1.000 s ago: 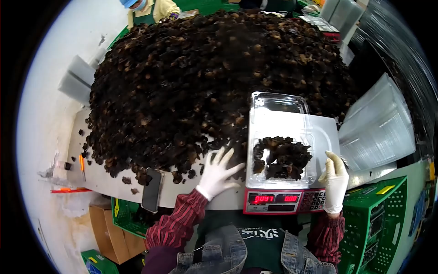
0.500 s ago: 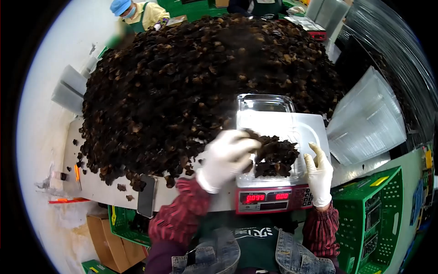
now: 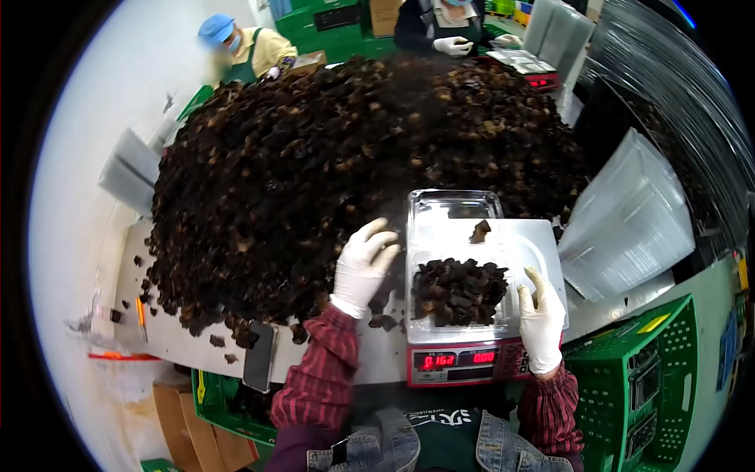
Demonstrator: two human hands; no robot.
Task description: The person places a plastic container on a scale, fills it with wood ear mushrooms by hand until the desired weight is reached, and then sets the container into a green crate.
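Observation:
My left hand [image 3: 364, 267], white-gloved, hovers at the near edge of the large heap of dark, dried wood ear mushrooms [image 3: 330, 165], left of the scale. Its fingers are bent and apart, with nothing visible in them. A small pile of mushrooms [image 3: 460, 293] lies in a clear plastic clamshell box [image 3: 507, 308] on the weighing scale [image 3: 464, 358]. One loose piece [image 3: 480, 231] sits farther back, near the lid [image 3: 454, 203]. My right hand [image 3: 543, 322], also gloved, is beside the box's right edge, thumb and fingers apart. The red display reads about 0.162.
Stacked clear boxes [image 3: 629, 216] lean to the right of the scale. A phone [image 3: 259, 358] lies at the table's front edge. Green crates [image 3: 629, 377] stand below right. Two people work across the heap, one beside another scale [image 3: 539, 81].
My left hand has moved off the box, leftward to the heap. The pile in the box is larger and the display has risen from about 0.099. The view has tilted up slightly.

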